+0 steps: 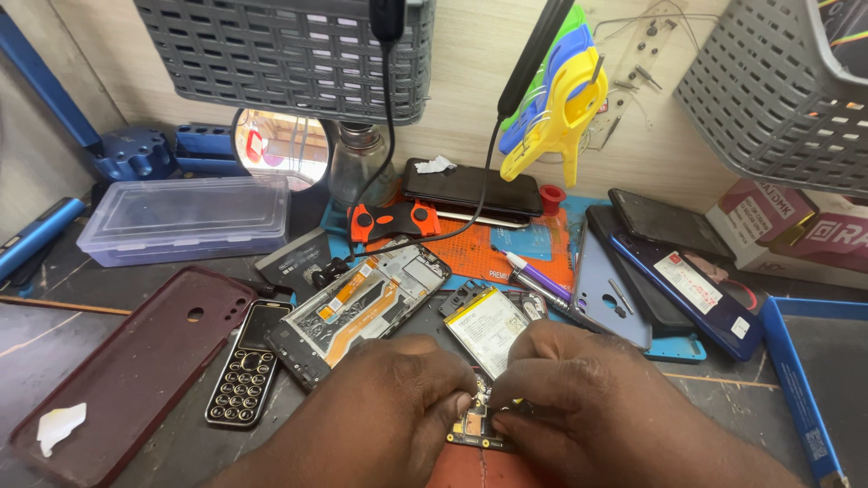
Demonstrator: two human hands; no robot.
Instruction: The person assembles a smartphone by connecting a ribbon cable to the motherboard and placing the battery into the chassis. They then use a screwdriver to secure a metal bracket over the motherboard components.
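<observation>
My left hand [389,407] and my right hand [579,389] meet at the bottom middle over a small circuit board [477,427]. Both pinch at the board with fingertips; something thin and yellow shows under my right fingers. The board belongs to an opened phone whose white battery [486,327] lies just beyond my knuckles. A second opened phone frame [362,309] with orange flex cables rests to the left of it.
A dark keypad phone [244,363] and a maroon phone cover [136,370] lie left. A clear plastic box [185,217] sits behind them. Several phones and back covers [674,271] are stacked right. Grey baskets [289,54] hang overhead. A purple pen [535,271] lies on the orange mat.
</observation>
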